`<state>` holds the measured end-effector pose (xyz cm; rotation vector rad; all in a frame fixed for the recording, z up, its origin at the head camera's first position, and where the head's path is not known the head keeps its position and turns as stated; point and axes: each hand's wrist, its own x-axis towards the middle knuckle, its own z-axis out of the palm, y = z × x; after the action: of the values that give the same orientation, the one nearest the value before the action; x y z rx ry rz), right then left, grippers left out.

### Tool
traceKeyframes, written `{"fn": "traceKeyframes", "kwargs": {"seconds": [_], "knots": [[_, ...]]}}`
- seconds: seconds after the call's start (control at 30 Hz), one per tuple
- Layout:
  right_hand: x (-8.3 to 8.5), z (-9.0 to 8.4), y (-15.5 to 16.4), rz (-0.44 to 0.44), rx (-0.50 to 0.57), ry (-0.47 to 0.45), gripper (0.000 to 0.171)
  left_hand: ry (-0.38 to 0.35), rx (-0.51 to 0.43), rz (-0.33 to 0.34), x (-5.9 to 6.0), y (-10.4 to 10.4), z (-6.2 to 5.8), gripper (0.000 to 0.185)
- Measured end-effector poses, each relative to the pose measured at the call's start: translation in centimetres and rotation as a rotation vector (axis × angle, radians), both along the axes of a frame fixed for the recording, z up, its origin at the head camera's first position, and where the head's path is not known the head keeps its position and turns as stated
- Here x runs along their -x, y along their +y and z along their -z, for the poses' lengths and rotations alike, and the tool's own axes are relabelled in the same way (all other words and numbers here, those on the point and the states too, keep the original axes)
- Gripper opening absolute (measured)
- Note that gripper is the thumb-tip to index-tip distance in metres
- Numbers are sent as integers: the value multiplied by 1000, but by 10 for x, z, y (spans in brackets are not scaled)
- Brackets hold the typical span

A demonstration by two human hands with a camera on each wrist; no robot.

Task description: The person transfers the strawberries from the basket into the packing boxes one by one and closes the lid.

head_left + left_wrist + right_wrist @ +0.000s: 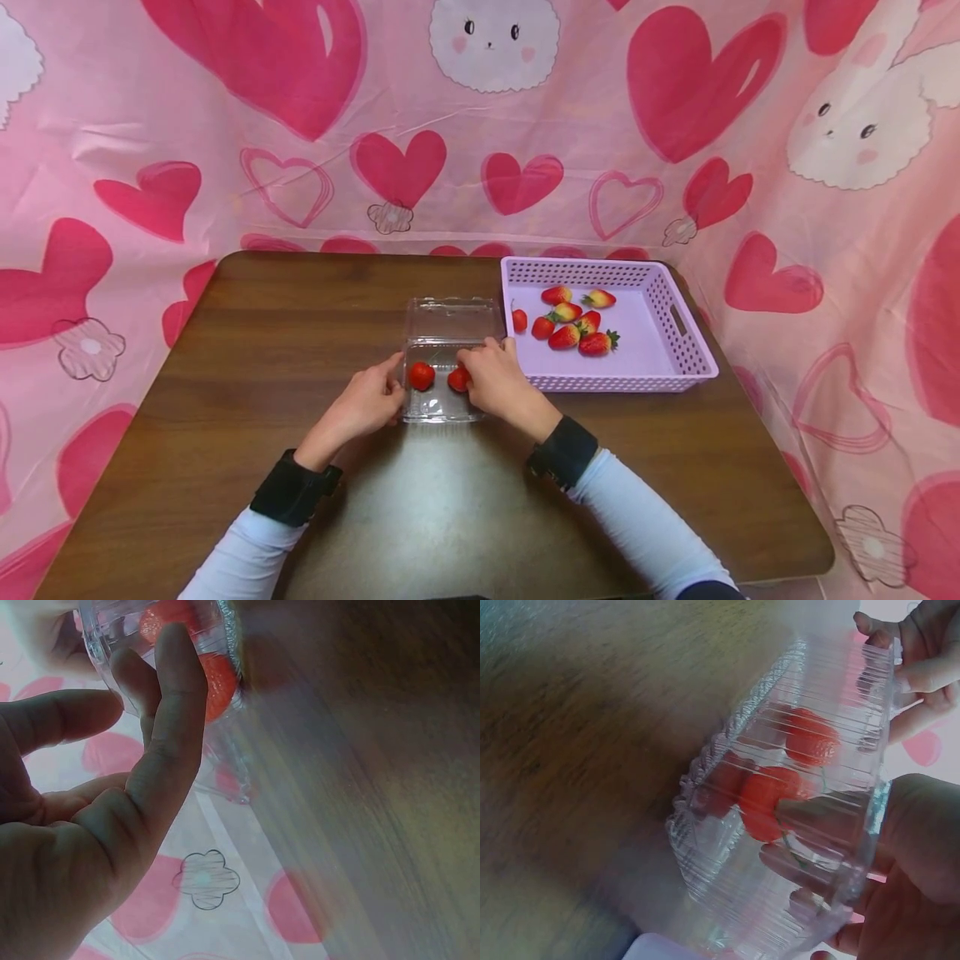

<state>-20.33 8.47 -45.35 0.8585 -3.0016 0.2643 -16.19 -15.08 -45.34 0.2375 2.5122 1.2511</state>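
A clear plastic box (442, 407) with its lid (453, 318) folded back stands on the table and holds two red strawberries. One strawberry (422, 376) lies in its left half. My right hand (495, 379) reaches into the box over the other strawberry (769, 802), thumb and fingers about its stem end. Seen from the right wrist, that fruit sits low against the box's ribbed wall. My left hand (367, 396) is at the box's left side, its index finger (180, 682) stretched along the wall and its thumb apart from it.
A lilac perforated tray (675, 382) stands right beside the box, with several strawberries (566, 312) in its left part. The brown wooden table (300, 317) runs back to a pink cloth (465, 125) printed with hearts.
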Motion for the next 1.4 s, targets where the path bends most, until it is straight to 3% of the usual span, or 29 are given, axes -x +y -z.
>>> {"fn": "traceKeyframes", "kwargs": {"seconds": [0.27, 0.67, 0.87, 1.4], "knots": [[3, 2, -3, 15, 25, 55, 17, 17, 2, 6, 4, 0, -1, 69], [8, 9, -10, 62, 12, 57, 20, 7, 18, -1, 3, 3, -1, 70], [8, 11, -13, 52, 19, 97, 18, -1, 22, -2, 1, 2, -1, 69], [7, 11, -14, 35, 44, 95, 14, -5, 23, -19, -1, 3, 1, 70]]}}
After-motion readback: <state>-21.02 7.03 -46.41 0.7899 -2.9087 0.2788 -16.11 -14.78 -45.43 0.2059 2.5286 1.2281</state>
